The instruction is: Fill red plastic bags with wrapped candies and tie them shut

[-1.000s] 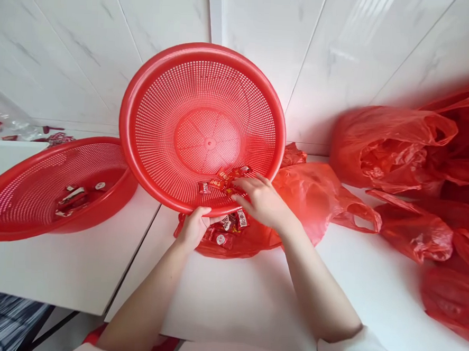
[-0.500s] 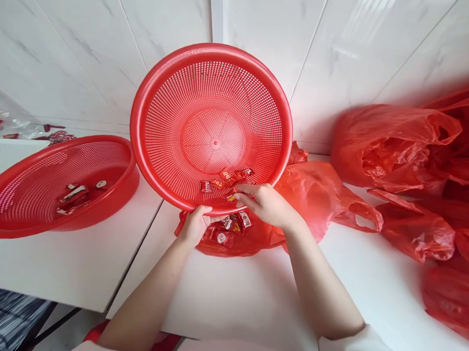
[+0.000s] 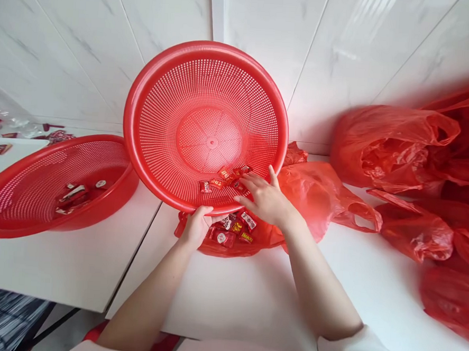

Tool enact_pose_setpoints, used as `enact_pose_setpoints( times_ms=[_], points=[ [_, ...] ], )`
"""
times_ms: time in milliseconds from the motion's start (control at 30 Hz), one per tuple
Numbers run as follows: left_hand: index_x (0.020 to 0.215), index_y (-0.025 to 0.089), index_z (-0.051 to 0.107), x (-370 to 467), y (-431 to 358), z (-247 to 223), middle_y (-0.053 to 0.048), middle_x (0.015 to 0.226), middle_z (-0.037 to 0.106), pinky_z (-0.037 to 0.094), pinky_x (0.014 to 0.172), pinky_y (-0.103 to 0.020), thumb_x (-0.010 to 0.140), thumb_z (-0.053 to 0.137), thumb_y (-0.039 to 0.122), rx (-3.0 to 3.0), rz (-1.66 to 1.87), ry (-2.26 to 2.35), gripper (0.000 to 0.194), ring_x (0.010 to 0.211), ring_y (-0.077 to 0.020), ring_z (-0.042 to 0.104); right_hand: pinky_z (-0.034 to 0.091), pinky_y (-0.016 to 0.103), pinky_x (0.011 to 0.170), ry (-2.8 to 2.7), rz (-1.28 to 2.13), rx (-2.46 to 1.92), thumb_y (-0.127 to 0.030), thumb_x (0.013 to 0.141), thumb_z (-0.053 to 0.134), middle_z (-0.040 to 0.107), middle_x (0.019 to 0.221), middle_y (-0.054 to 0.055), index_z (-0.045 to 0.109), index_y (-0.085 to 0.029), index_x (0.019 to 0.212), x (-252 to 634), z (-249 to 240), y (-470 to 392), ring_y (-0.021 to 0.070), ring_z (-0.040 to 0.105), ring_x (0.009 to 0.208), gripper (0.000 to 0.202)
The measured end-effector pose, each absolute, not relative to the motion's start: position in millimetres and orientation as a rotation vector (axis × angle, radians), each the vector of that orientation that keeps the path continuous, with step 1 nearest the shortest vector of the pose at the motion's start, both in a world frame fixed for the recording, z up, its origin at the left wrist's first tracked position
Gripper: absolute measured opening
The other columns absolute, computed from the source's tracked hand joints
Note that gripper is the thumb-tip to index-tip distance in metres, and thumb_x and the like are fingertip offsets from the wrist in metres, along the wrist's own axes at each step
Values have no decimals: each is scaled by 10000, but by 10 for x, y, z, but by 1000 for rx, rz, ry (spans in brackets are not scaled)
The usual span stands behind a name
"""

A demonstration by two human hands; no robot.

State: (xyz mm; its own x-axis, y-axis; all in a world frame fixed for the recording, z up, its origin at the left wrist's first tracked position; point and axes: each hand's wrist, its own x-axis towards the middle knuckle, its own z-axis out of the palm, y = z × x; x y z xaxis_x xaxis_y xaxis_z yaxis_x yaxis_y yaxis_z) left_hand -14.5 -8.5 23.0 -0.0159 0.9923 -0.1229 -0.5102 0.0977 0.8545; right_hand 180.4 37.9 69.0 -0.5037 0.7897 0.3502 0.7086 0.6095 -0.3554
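Observation:
A round red perforated basket [image 3: 214, 84] is tilted toward me, with several small wrapped sweets [image 3: 217, 183] gathered at its lower inner side. My left hand [image 3: 196, 227] grips the near rim, thumb over the edge. Reaching over the right part of the rim, my right hand [image 3: 265, 198] has its fingers spread beside the sweets and holds nothing that I can see. Below the basket, an open red plastic bag [image 3: 250, 246] holds several wrapped sweets [image 3: 225, 239].
At the left a second red basket [image 3: 122, 195] holds a few sweets. Tied or crumpled red bags [image 3: 395, 148] fill the right side. A tiled wall [image 3: 260, 18] rises behind. Clear plastic and a white tray [image 3: 14, 143] are at the far left.
My right hand's fingers have opened and spread. A yellow-lettered sweet now shows in the bag below. The held basket has shifted slightly left.

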Motion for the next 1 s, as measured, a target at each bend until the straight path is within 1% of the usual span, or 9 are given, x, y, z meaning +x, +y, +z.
enact_pose_setpoints(
  times_ms=[100,200,300,400,467,533,667,800,1000],
  points=[
    [902,130,681,-130,-80,207,-84,955,721,554,868,-462,728,586,177,698,1361,919,203,1014,-280,651,41,632,1123,-2471,261,-1154,-594,871,478,536,1330,171,501,-147,1337,1691,557,388,313,468,1263,646],
    [917,171,673,-120,-74,192,-66,984,718,559,856,-446,728,571,194,693,1347,896,216,1042,-280,643,187,616,1099,-2532,315,-1097,-598,779,614,566,1226,147,526,-187,1317,1611,513,379,308,518,1174,683],
    [971,182,655,-107,-80,194,-60,1011,711,556,860,-463,729,560,190,673,1328,866,260,1039,-273,645,374,508,1017,-2538,342,-1066,-465,726,735,532,1241,158,584,-194,1252,1600,546,366,306,496,1184,611],
    [986,166,643,-96,-94,197,-64,996,712,551,866,-482,727,562,177,639,1326,874,272,1010,-267,654,376,455,1024,-2563,383,-1010,-287,698,780,462,1379,157,603,-195,1214,1642,626,339,308,434,1273,554],
    [967,163,641,-96,-100,197,-64,996,711,549,872,-482,733,555,180,623,1318,870,250,1021,-268,648,425,402,955,-2566,467,-1012,-200,727,741,583,1263,129,613,-197,1178,1677,701,307,270,544,1159,470],
    [940,165,640,-102,-102,199,-65,1009,709,551,873,-474,738,548,187,622,1307,871,223,1035,-267,642,467,328,806,-2524,588,-1026,-175,780,675,696,1013,61,650,-222,1085,1705,786,270,204,641,910,309],
    [905,152,644,-123,-93,211,-82,1006,709,550,875,-459,732,565,194,623,1322,883,195,1020,-261,646,435,263,666,-2208,707,-1107,-281,844,613,690,769,1,690,-228,888,1750,922,222,145,610,690,103],
    [925,119,663,-151,-68,224,-108,982,717,544,877,-476,726,586,197,624,1390,892,228,1008,-281,652,377,251,549,-1967,771,-1223,-411,830,607,591,602,-14,666,-171,744,1816,974,237,126,513,570,262],
    [909,108,686,-222,-15,231,-107,1012,715,531,905,-437,742,574,206,615,1455,856,223,1003,-262,650,346,250,502,-2020,903,-1215,-460,846,549,539,559,-27,628,-184,649,1912,941,282,109,461,511,348]
  ],
)
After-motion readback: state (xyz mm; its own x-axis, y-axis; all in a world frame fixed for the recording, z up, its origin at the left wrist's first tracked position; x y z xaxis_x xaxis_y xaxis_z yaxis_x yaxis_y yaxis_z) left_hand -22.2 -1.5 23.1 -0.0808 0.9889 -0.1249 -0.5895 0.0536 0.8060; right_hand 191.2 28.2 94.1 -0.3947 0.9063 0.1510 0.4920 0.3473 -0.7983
